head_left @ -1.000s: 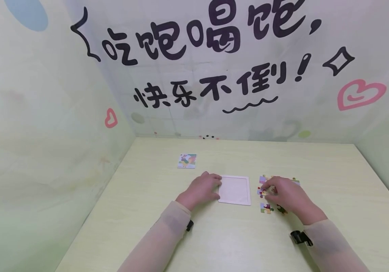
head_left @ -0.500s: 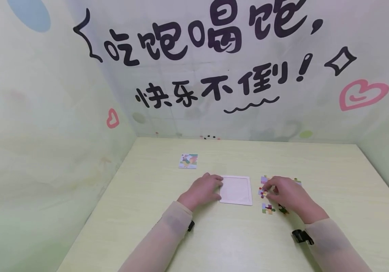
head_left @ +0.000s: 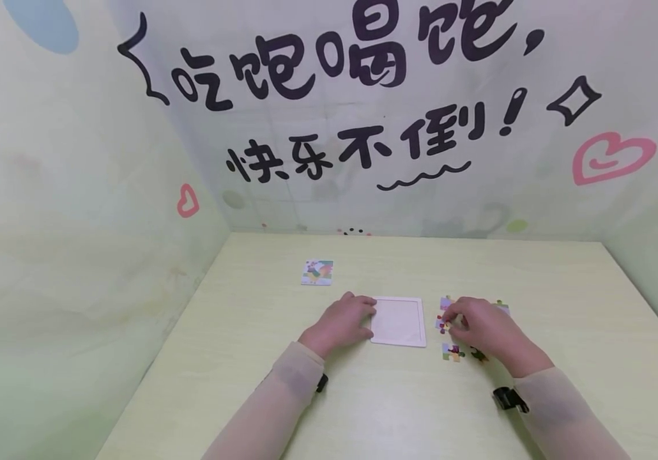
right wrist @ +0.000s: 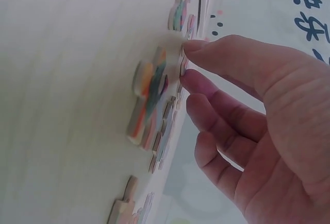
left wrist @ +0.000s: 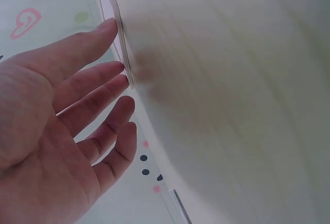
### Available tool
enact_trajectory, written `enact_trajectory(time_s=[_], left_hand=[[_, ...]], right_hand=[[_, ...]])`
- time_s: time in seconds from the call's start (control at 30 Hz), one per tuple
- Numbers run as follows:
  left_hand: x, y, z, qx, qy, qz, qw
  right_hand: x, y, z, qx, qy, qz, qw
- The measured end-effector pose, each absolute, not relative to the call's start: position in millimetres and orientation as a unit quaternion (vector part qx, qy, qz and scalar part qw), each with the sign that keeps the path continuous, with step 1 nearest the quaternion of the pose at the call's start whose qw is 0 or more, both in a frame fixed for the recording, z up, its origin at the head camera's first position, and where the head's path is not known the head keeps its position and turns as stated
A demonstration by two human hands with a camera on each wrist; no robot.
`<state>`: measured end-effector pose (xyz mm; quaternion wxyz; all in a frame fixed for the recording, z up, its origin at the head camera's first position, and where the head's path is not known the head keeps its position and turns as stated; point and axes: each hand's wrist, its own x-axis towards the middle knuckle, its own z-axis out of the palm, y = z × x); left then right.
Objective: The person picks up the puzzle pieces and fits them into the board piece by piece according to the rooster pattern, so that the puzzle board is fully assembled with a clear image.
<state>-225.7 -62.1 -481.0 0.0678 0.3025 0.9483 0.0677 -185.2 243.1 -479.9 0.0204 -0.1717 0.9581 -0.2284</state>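
Note:
A square white puzzle tray [head_left: 397,322] lies on the table with its inside bare. Along its left edge my left hand [head_left: 340,322] rests with spread, relaxed fingers; the thumb [left wrist: 105,31] and two fingertips touch the rim in the left wrist view. To the right of the tray, my right hand [head_left: 490,332] pinches a small puzzle piece [head_left: 441,324] with red and yellow print between thumb and index finger. Its remaining fingers [right wrist: 206,147] are loosely bent. Another puzzle piece [head_left: 452,352] lies just nearer, and one [head_left: 446,303] just beyond; the hand partly hides several more.
A small square picture card [head_left: 317,272] with a colourful printed figure lies behind the left hand. The pale wooden table [head_left: 386,409] meets printed walls at the back and sides. Loose puzzle pieces [right wrist: 147,100] spread under the right palm.
Both hands, the tray and the pieces keep their places. Only the head view shifts slightly.

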Motion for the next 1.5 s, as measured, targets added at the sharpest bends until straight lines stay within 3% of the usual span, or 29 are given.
enact_trajectory(time_s=[1.07,1.5], left_hand=[[-225.4,-62.9,-472.3,0.302,0.950,0.044,0.069],[-225.1,-62.4,-475.4,0.302,0.950,0.031,0.067]], right_hand=[[-192.9,234.9,-472.7,-0.209,0.950,-0.231,-0.010],[-196.5,223.3,-469.9,-0.194,0.955,-0.224,0.007]])
